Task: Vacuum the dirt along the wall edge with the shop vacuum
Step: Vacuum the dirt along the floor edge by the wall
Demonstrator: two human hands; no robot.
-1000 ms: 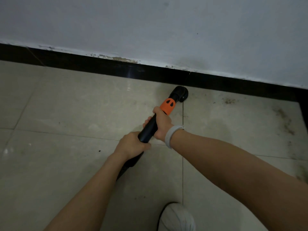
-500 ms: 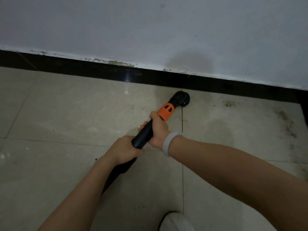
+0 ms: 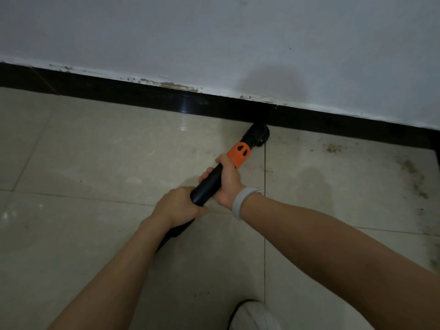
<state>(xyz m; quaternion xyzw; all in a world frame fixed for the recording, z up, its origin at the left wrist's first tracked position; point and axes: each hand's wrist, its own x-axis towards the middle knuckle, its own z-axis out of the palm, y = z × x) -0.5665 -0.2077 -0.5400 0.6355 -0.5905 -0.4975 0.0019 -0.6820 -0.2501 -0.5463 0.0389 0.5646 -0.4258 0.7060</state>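
Two bare forearms, no sleeves visible. Left hand (image 3: 177, 206) without rings or bands. Right hand (image 3: 227, 181) with a pale grey-white wristband (image 3: 242, 201) snug at the wrist, smooth, no markings legible. One white shoe (image 3: 256, 316) at bottom edge, rounded toe, dark outline around it; dim light.

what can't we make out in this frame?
- Head view: vacuum body is out of frame; the black wand disappears under the left hand.
- Nozzle mouth faces the floor, so contact is unclear.
- Right hand covers its grip.
- Shoe is cut by the bottom edge.
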